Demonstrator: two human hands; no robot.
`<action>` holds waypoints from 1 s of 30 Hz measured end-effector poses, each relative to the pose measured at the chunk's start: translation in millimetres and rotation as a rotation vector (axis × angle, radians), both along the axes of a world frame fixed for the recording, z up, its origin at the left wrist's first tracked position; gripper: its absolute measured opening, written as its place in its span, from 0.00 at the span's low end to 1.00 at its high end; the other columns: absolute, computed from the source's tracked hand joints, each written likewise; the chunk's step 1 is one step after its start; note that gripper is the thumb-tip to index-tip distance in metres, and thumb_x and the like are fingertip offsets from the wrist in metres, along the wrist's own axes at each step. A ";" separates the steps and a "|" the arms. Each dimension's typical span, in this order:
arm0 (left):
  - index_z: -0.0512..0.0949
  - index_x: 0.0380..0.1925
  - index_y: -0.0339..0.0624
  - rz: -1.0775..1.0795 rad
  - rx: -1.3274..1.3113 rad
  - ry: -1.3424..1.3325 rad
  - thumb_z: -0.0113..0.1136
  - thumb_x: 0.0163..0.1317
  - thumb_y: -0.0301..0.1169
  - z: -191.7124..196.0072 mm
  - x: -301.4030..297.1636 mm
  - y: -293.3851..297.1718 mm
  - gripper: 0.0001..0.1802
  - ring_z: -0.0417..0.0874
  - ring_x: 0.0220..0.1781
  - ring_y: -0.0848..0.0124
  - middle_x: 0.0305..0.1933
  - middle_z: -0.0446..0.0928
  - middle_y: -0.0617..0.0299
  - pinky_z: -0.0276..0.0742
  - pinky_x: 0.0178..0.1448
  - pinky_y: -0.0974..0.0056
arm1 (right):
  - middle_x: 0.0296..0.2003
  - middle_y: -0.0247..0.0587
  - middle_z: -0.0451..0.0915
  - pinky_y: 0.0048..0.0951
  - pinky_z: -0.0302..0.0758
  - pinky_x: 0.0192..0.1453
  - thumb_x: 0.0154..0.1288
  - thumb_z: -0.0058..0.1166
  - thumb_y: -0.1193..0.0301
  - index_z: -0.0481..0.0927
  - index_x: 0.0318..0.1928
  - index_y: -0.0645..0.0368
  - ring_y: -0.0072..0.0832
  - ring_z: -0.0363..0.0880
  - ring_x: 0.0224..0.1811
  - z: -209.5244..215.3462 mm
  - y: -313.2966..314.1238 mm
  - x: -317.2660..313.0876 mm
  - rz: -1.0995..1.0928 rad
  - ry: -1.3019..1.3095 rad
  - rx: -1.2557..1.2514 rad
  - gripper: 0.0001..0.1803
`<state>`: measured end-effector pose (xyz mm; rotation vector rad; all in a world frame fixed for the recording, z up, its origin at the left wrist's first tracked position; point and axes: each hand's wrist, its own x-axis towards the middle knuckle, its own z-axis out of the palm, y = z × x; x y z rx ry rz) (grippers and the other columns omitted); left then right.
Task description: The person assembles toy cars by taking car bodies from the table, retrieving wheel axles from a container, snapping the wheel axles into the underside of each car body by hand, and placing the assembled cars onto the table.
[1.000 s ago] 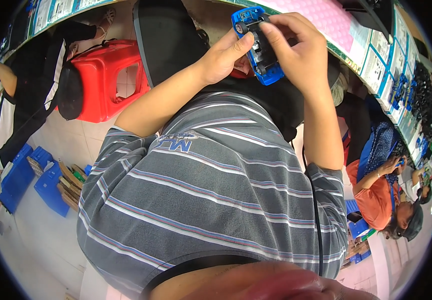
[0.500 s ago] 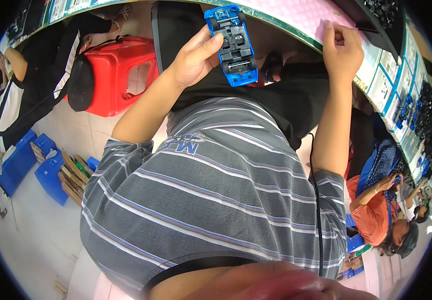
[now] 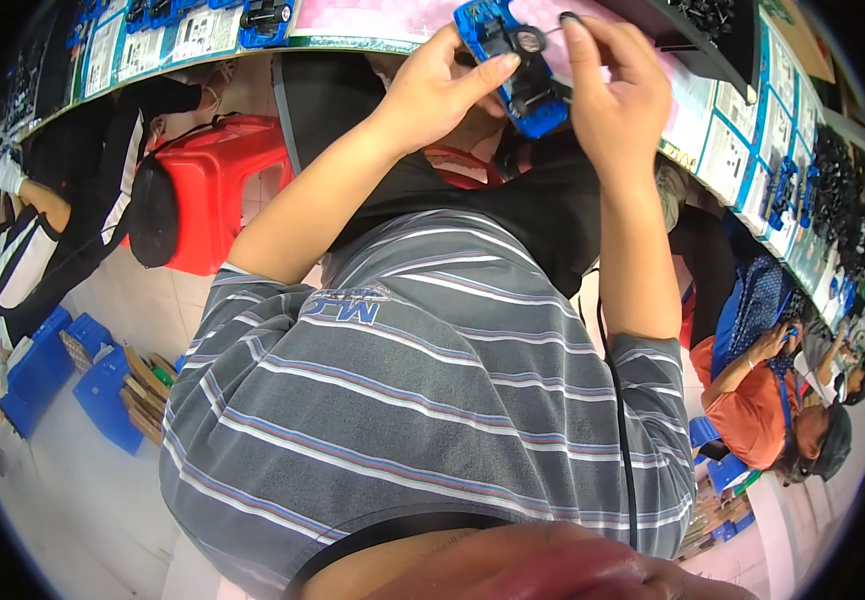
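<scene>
While the left hand holds the car tilted, its dark underside showing, with the thumb pressed on that underside and the other fingers mostly hidden behind, the right hand pinches a thin axle at its outer end between thumb and fingertips. A wheel at the axle's inner end lies over the car's underside; whether it touches, I cannot tell.

The likeliest trouble is a dropped axle: so small a pinch could slip or roll, and legs and floor lie below the car, with the table only beyond it. Pushed in askew, the axle could bend or catch on the car's frame, because it is held from one end alone. The car itself might twist under a hard push, since one hand bears it in the air. A careless right elbow or wrist could also knock the tray, right of the car.
</scene>
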<state>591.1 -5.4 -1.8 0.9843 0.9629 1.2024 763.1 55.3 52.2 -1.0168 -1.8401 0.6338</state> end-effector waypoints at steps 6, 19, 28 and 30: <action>0.72 0.47 0.33 0.329 -0.123 0.128 0.63 0.68 0.32 41.2 8.7 39.6 0.16 0.84 0.37 0.75 0.40 0.79 0.58 0.81 0.28 0.72 | 0.35 0.34 0.82 0.17 0.73 0.42 0.69 0.61 0.73 0.83 0.47 0.67 0.17 0.78 0.35 0.2 -3.4 25.8 0.051 0.265 -0.244 0.11; 0.73 0.59 0.31 0.145 0.630 0.278 0.64 0.64 0.21 52.1 14.0 3.9 0.24 0.75 0.28 0.83 0.50 0.75 0.57 0.70 0.32 0.77 | 0.39 0.40 0.84 0.19 0.75 0.43 0.70 0.59 0.75 0.79 0.48 0.69 0.20 0.80 0.36 9.7 -32.7 23.5 0.216 0.396 -0.394 0.11; 0.84 0.40 0.31 0.367 1.062 0.359 0.68 0.60 0.22 33.5 13.5 6.2 0.08 0.83 0.32 0.72 0.36 0.83 0.55 0.78 0.36 0.71 | 0.33 0.37 0.85 0.18 0.79 0.39 0.69 0.60 0.77 0.82 0.45 0.68 0.19 0.82 0.33 16.0 -60.8 6.0 0.191 0.414 -0.428 0.08; 0.85 0.39 0.31 0.462 1.262 0.360 0.68 0.60 0.22 22.3 15.0 14.7 0.08 0.84 0.32 0.71 0.34 0.83 0.55 0.78 0.35 0.71 | 0.33 0.37 0.85 0.18 0.79 0.38 0.68 0.60 0.77 0.82 0.44 0.67 0.18 0.82 0.33 11.4 -62.5 4.3 0.183 0.409 -0.400 0.07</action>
